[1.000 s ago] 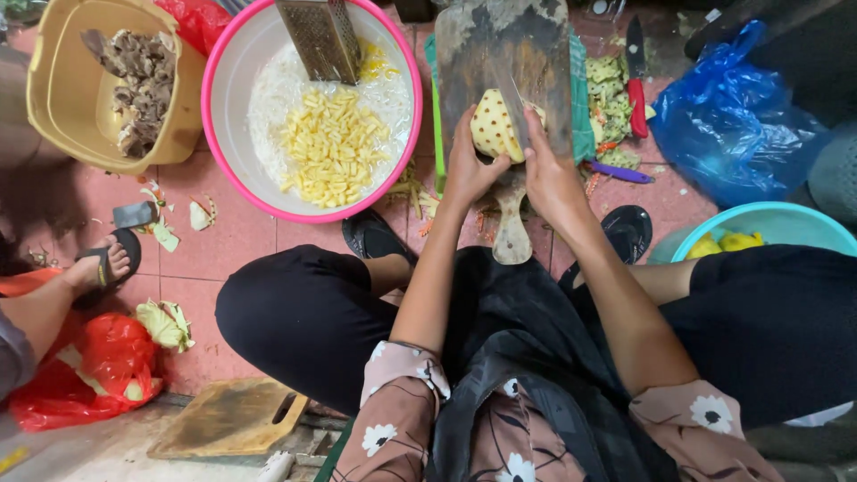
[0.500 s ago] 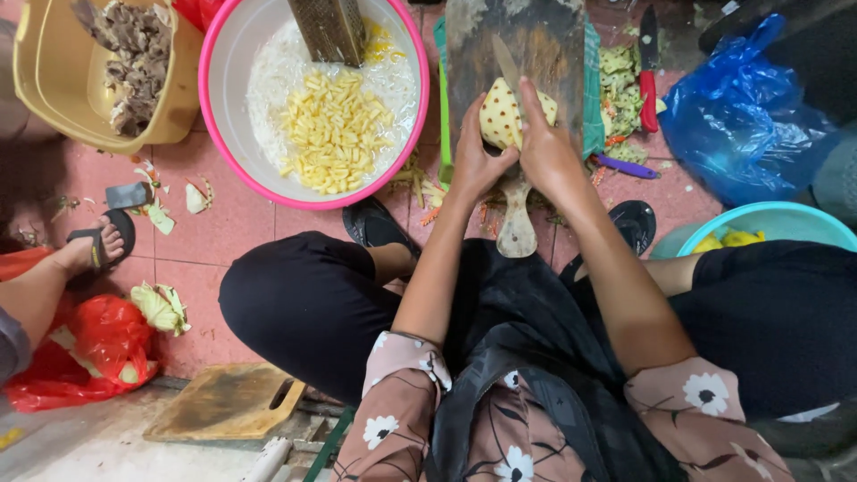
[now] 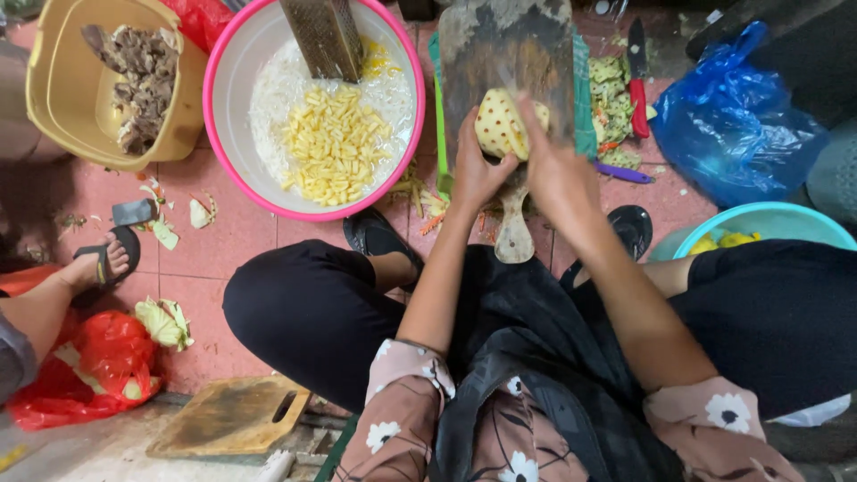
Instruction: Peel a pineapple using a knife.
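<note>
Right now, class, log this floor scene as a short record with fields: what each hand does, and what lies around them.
Left hand: steadies peeled pineapple
Right hand: over the pineapple, tool not clear
Surface: wooden cutting board
Pink basin: yellow cut pieces, grater
Right side: blue bag, red-handled knife
Left side: yellow tub

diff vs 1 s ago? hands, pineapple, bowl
Little change. Right hand has shifted slightly over the peeled pineapple; left hand keeps its grip on it, against the wooden cutting board. Pink bowl with yellow pieces, grater and yellow basin stayed put.
</note>
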